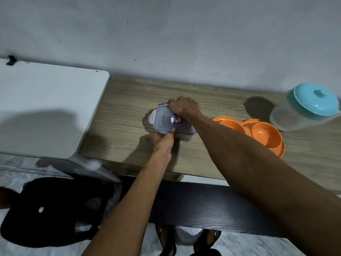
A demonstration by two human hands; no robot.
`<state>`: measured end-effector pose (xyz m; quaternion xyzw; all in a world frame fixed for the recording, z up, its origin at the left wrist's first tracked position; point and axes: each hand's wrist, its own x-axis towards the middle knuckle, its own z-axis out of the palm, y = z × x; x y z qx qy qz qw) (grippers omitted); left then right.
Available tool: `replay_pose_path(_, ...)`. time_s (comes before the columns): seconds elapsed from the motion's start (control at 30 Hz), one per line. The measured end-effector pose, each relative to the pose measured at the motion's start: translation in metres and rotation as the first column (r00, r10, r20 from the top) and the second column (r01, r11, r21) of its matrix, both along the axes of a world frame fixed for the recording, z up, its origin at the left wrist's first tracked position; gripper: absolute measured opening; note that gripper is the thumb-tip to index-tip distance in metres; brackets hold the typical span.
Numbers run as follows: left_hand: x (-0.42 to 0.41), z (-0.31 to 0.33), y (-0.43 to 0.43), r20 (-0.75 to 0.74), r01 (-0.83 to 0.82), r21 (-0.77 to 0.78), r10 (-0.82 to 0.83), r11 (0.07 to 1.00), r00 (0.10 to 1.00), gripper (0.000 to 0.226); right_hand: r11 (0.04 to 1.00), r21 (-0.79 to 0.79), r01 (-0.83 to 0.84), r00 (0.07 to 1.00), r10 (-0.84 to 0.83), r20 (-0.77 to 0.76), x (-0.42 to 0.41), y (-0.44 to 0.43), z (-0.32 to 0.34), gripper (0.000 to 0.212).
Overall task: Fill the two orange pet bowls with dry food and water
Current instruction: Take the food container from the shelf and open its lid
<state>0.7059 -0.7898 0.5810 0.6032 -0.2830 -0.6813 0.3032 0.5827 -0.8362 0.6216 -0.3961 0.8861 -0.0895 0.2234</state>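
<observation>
A clear plastic food container (pixel 166 122) with a blue-edged clip lid and a red-and-blue sticker lies on the wooden tabletop (pixel 129 111). My right hand (pixel 183 106) curls over the container's far edge and grips the lid there. My left hand (pixel 162 141) is at the near side, with its thumb pressing on the lid's near edge. The orange double pet bowl (pixel 258 132) sits to the right of the container, partly behind my right forearm; both hollows look empty.
A clear jug with a turquoise lid (pixel 311 106) stands at the far right by the wall. A white surface (pixel 46 108) adjoins the table on the left. A black stool (pixel 51 209) and my sandalled feet (pixel 188 239) are below.
</observation>
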Motion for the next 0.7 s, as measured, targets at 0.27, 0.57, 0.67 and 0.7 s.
replay_pose_path(0.27, -0.004, -0.003, 0.002, 0.058, 0.076, -0.077, -0.072, 0.994, 0.996, 0.092, 0.999, -0.045, 0.014, 1.000, -0.014, 0.003, 0.002, 0.001, 0.001, 0.053)
replay_pose_path(0.57, 0.017, -0.003, 0.006, 0.019, 0.178, -0.168, -0.177, 0.970, 0.984, 0.073, 0.962, -0.187, 0.199, 0.970, -0.165, 0.179, -0.017, 0.047, 0.015, 0.052)
replay_pose_path(0.67, 0.023, 0.006, 0.010, 0.014, 0.197, -0.207, -0.199, 0.958, 0.980, 0.060, 0.943, -0.147, 0.298, 0.927, -0.249, 0.280, -0.023, 0.068, 0.008, 0.048)
replay_pose_path(0.7, 0.025, 0.009, 0.011, 0.020, 0.202, -0.216, -0.203, 0.955, 0.979, 0.056, 0.937, -0.140, 0.321, 0.910, -0.264, 0.320, -0.024, 0.074, 0.006, 0.046)
